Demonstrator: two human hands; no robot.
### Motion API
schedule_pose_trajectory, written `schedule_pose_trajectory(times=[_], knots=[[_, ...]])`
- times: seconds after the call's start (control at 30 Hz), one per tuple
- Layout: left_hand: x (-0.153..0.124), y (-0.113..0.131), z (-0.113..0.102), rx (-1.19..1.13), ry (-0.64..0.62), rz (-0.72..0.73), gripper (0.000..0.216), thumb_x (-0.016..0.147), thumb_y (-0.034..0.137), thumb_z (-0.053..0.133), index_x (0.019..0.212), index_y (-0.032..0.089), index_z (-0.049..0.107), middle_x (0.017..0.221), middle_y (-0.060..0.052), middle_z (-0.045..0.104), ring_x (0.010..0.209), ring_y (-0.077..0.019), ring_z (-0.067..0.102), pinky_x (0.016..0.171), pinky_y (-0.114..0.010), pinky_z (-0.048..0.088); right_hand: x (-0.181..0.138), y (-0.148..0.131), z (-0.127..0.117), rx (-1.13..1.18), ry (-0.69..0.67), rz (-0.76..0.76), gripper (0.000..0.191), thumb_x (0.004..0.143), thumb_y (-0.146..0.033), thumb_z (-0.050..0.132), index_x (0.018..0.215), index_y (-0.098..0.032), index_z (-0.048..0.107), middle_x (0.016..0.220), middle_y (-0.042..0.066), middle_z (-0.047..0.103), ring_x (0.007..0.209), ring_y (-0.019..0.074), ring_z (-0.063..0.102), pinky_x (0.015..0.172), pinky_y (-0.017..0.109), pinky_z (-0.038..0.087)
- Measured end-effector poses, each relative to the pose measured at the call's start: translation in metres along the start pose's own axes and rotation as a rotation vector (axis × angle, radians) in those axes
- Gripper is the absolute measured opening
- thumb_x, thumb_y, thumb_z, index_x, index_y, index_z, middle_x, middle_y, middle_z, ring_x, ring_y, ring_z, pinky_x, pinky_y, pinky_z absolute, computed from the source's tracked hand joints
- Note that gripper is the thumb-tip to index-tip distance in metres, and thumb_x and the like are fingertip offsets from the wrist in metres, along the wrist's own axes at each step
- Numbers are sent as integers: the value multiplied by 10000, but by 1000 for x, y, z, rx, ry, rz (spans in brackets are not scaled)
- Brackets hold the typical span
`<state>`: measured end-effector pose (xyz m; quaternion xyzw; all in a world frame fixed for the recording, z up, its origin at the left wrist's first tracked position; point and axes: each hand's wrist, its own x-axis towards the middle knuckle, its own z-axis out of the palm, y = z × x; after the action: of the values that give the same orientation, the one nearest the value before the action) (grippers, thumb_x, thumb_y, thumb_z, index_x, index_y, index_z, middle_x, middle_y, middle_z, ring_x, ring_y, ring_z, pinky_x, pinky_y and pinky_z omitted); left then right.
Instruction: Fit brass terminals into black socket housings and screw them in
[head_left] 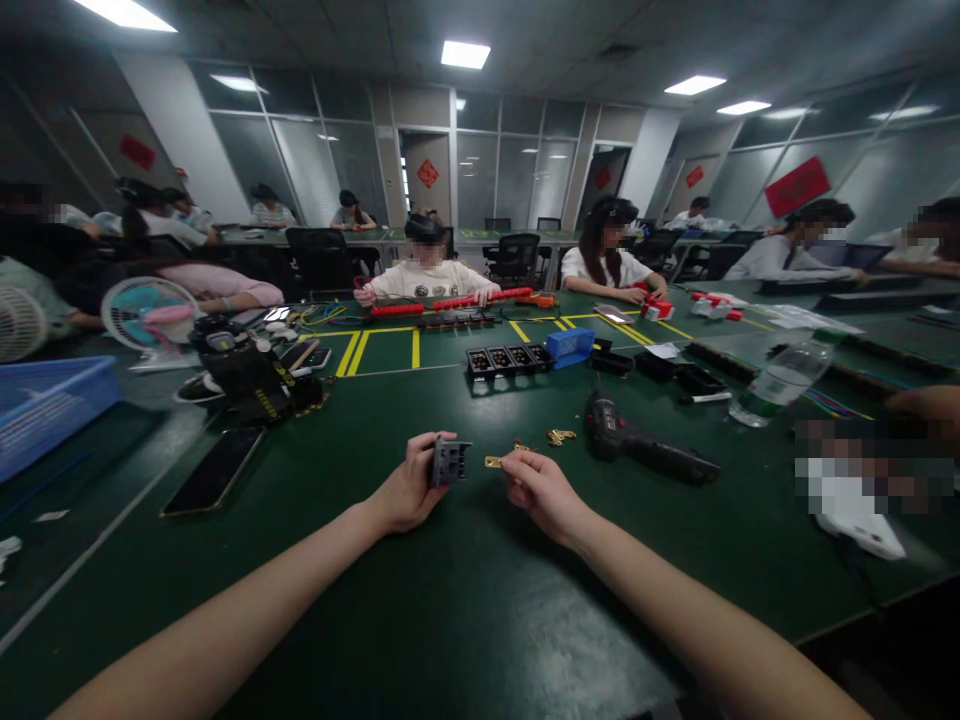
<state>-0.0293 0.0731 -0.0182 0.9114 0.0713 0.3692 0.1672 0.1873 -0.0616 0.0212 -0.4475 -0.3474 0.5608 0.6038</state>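
Observation:
My left hand [411, 487] is closed around a dark grey plastic housing [451, 462] with slots on the side facing right. Pinched between the thumb and fingers of my right hand [541, 490] is a small flat brass strip [492, 462], its free end pointing left toward the housing. A short gap separates the strip from the housing. Just beyond my right hand, a few loose brass pieces [560, 437] lie on the green table [450, 620]. A black cordless drill [645, 445] rests on its side to the right of them.
Further back stand black compartment trays [508, 360] of small parts and a blue bin [570, 346]. A phone [214, 470], a fan [150, 312] and a blue basket [56, 405] are at left. A water bottle [784, 378] and a co-worker's blurred hand are at right. Several people sit beyond.

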Motion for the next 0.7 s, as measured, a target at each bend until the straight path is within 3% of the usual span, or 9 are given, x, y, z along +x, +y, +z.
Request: schedule_pose_trajectory(times=[0.23, 0.47, 0.7], knots=[[7, 6, -1, 20, -11, 124, 562, 946, 181, 546, 1434, 227, 272, 1451, -196, 343, 1363, -318, 465, 1024, -539, 541, -14, -1, 13, -113, 80, -66, 368, 734, -498, 796, 713, -193, 593, 497, -78, 437, 450, 71, 342, 465, 252, 211], [8, 8, -1, 78, -94, 127, 491, 934, 189, 563, 1367, 205, 333, 1443, -189, 371, 1330, -302, 501, 974, -482, 591, -11, 3, 13, -119, 88, -83, 363, 737, -511, 787, 729, -186, 625, 501, -77, 449, 449, 72, 359, 457, 246, 228], [6, 4, 2, 133, -160, 112, 515, 944, 230, 562, 1387, 209, 300, 1456, -188, 362, 1324, -310, 514, 931, -486, 610, -9, 4, 14, -171, 94, -62, 346, 717, -493, 784, 710, -177, 642, 506, -66, 469, 460, 80, 384, 466, 247, 242]])
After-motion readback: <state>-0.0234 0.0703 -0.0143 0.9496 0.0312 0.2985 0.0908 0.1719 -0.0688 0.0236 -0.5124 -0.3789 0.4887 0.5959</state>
